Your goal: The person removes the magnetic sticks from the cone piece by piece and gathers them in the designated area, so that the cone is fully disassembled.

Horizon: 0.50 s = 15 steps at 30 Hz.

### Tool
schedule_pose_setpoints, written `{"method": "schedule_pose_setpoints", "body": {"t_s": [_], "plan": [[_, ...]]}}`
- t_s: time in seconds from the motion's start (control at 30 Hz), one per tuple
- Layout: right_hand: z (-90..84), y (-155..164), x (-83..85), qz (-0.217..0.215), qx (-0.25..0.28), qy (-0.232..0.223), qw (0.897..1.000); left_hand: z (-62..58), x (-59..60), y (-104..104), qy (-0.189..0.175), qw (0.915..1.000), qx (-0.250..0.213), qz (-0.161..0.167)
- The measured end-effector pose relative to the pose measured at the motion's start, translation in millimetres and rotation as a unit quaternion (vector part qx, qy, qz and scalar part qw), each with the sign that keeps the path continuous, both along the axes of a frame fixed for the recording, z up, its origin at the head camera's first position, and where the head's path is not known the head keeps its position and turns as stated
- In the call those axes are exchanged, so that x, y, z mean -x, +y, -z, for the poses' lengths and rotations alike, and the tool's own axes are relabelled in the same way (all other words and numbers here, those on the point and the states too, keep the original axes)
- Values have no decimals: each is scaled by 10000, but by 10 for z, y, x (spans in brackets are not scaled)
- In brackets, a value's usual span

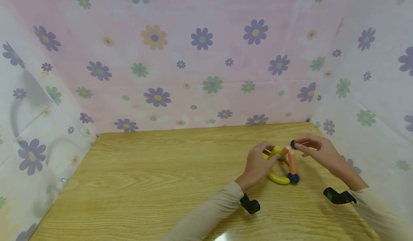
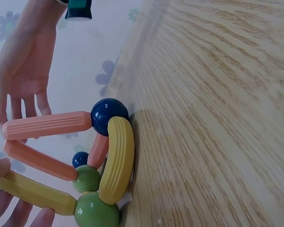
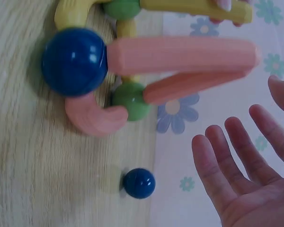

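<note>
My left hand [image 1: 259,162] pinches an upright yellow building stick [image 2: 42,195] near its top, between thumb and fingers. Its lower end sits on a green ball [image 2: 97,210]. Curved pieces, a yellow one [image 1: 278,178] and a pink one [image 3: 92,116], join the balls into a ring on the table. From a blue ball [image 3: 75,61] rises a straight pink stick [image 1: 292,162], and a second pink stick [image 2: 40,160] leans from another green ball [image 3: 131,101] towards its top. My right hand [image 3: 255,175] has its fingers extended beside the sticks and holds nothing.
A loose blue ball [image 3: 139,183] lies on the wooden table [image 1: 145,183] behind the structure, overlapped by the right fingertips in the head view. Flower-patterned cloth [image 1: 180,83] hangs along the table's back and sides. The structure stands near the right edge.
</note>
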State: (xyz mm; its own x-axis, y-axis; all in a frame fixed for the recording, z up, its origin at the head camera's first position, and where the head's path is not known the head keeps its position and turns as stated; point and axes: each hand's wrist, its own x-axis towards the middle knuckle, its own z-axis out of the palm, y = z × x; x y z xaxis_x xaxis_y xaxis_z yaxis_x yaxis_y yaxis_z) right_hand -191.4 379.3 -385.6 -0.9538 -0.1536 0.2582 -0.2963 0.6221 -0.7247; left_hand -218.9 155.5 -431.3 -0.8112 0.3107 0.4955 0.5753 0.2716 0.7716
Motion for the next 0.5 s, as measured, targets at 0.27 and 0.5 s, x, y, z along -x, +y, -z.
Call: {"method": "schedule_pose_setpoints", "body": {"t_s": [0.27,0.5], "plan": [[19,-205,-132,10,42,172,9998,30,26,-161,-167,9975,-629,265],[88,-302,-179,371,-197,446,9981,70,37,-302,-726,9911,-1003,488]]}}
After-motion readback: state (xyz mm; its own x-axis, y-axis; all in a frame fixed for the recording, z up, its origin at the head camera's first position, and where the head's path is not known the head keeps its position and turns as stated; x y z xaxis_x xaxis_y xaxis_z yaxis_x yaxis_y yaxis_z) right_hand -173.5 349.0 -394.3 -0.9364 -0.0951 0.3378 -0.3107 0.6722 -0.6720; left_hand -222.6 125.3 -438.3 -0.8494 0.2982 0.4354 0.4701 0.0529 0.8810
